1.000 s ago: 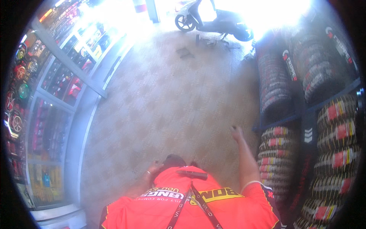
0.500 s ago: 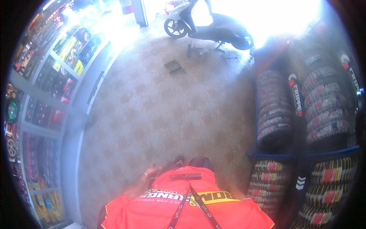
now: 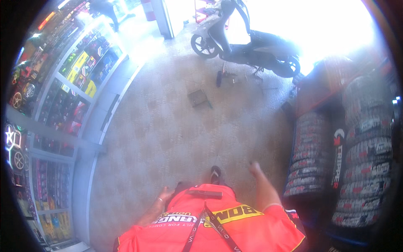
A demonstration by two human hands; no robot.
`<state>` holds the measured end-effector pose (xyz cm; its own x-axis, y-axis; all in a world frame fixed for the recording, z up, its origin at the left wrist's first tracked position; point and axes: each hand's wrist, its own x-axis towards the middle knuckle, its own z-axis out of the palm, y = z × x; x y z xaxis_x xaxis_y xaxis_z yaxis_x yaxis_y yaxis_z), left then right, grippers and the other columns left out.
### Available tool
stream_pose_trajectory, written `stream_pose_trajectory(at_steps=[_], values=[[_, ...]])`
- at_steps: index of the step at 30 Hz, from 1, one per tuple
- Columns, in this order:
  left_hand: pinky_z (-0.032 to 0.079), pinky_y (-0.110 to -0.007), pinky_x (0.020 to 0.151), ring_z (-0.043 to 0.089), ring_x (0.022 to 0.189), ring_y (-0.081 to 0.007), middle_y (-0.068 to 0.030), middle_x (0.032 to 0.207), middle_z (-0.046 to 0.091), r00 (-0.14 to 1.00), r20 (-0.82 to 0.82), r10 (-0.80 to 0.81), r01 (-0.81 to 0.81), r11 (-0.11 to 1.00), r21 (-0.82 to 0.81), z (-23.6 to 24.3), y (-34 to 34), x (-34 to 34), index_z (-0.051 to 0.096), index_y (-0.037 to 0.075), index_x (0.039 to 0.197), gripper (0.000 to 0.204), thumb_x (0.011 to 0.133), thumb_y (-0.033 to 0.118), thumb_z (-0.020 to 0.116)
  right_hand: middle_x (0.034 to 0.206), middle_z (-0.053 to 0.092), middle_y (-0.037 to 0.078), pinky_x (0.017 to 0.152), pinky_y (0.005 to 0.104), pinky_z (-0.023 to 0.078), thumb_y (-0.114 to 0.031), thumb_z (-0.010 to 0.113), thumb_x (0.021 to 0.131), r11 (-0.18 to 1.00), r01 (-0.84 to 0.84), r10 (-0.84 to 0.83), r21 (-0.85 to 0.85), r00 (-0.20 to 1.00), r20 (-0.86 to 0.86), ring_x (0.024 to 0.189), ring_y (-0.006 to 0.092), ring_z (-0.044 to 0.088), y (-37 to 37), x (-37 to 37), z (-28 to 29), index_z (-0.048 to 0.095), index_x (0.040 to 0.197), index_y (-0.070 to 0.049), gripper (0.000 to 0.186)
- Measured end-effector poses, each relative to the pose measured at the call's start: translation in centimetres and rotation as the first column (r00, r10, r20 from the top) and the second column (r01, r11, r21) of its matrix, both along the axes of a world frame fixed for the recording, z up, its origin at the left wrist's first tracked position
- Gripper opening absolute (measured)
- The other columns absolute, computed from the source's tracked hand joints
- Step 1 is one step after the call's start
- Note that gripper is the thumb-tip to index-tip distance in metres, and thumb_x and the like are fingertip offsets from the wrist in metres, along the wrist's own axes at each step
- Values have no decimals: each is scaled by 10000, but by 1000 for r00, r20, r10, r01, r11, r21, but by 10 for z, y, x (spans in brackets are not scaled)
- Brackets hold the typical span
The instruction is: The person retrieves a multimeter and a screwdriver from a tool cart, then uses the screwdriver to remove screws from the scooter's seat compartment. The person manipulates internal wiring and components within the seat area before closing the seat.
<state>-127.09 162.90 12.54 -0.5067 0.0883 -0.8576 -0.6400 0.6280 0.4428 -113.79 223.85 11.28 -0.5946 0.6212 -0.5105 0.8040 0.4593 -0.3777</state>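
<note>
My left hand [image 3: 166,193] hangs low beside the red shirt [image 3: 168,237], a band round its wrist. Its fingers are too small and unclear to read. Out in front of my right side swings my right hand [image 3: 254,169], smeared by motion, so its fingers cannot be made out. Nothing shows clearly in either hand, and both are well away from the shelves and tyres. One dark shoe [image 3: 215,174] shows ahead of the shirt. A dark lanyard [image 3: 193,235] lies over my chest.
Ahead stands a grey and black scooter [image 3: 260,50] with small parts on the floor beneath it. A flat square tray-like thing [image 3: 198,99] lies before it. Glass cabinets [image 3: 63,113] line the left; stacked tyres [image 3: 363,159] line the right. A person [image 3: 107,12] stands far left.
The scooter, floor tray and tyre stacks sit lower and farther right in view as I move forward. My right hand has come forward into sight, and a shoe now shows.
</note>
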Motion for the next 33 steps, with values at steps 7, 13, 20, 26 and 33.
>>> stream_pose_trajectory(at_steps=[7,13,20,26,33], values=[[605,-441,767,694,985,-262,-199,1197,663,992,-66,109,-109,994,-1,20,88,-130,403,69,1492,765,919,385,799,1133,748,189,934,447,550,-436,661,956,979,-154,199,133,865,-460,1063,373,721,121,-339,164,760,1160,-75,426],[595,-428,742,684,947,-280,-198,1150,682,989,-124,77,-78,997,-4,-35,113,-246,317,24,1544,862,924,387,792,1111,737,214,913,467,554,-489,649,947,911,-362,405,197,876,-263,1057,381,716,141,-405,92,763,1140,-71,475],[574,-420,671,663,820,-248,-158,1045,673,998,-30,52,-49,995,81,-18,134,-408,286,50,1561,882,918,359,803,1285,705,156,949,468,539,-451,545,1012,959,-225,283,-174,822,494,1114,333,690,106,-228,-54,717,1233,-55,486],[566,-406,817,666,964,-268,-219,1156,664,965,201,168,-182,982,52,35,138,-474,311,12,1558,903,905,384,812,1191,736,162,942,457,547,-486,600,961,947,-79,258,-312,765,590,1097,343,705,98,-284,-25,754,1162,-60,495],[581,-415,776,684,933,-254,-202,1077,683,993,99,-65,65,998,-2,32,159,-580,403,-52,1443,748,923,340,772,1108,762,173,946,439,555,-532,654,910,943,-290,331,-161,857,395,1092,351,715,182,-618,-43,787,1100,-65,521]])
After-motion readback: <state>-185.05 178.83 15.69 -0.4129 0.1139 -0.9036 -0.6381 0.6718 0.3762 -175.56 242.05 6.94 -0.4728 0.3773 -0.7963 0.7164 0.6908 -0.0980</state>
